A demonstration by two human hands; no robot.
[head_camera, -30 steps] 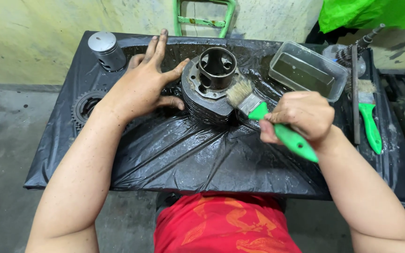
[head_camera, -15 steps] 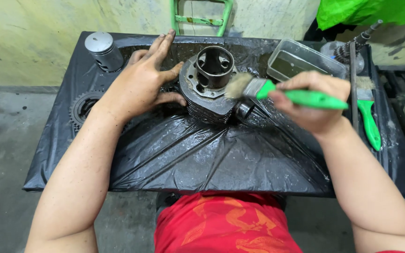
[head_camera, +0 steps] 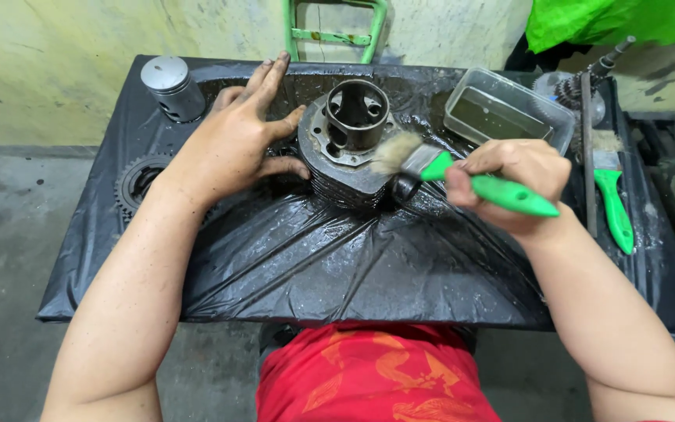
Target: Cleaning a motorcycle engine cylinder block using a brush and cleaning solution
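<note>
While we are bracing the engine cylinder (head_camera: 351,148) with the left hand (head_camera: 236,144), we are brushing its upper flange with the paintbrush (head_camera: 462,176) in the right hand (head_camera: 513,184). The cylinder is sitting upright near the middle of the counter (head_camera: 314,258), which is covered in wet black plastic sheeting.

Progress, as a judgement: the cylinder's top face and the sheeting around it are looking wet and glossy, so the cleaning appears to be well under way. Dark grime is still showing on the fins and on the flange, so more brushing appears to be left. We cannot tell how clean the far side is.

Left hand: the fingers are spread flat and open, gripping nothing, with the thumb and the lowest finger pressing against the cylinder's left side.

Right hand: the fingers are closed firmly round the brush's green handle. The bristles (head_camera: 394,152) are touching the cylinder's right edge, just beside the central bore.

Other items on the counter:
- a piston (head_camera: 172,87) is standing at the far left corner;
- a sprocket (head_camera: 138,184) is lying at the left edge;
- a clear plastic tub (head_camera: 509,109) is sitting beyond the right hand;
- a second green-handled brush (head_camera: 609,195) is lying at the right.
</note>
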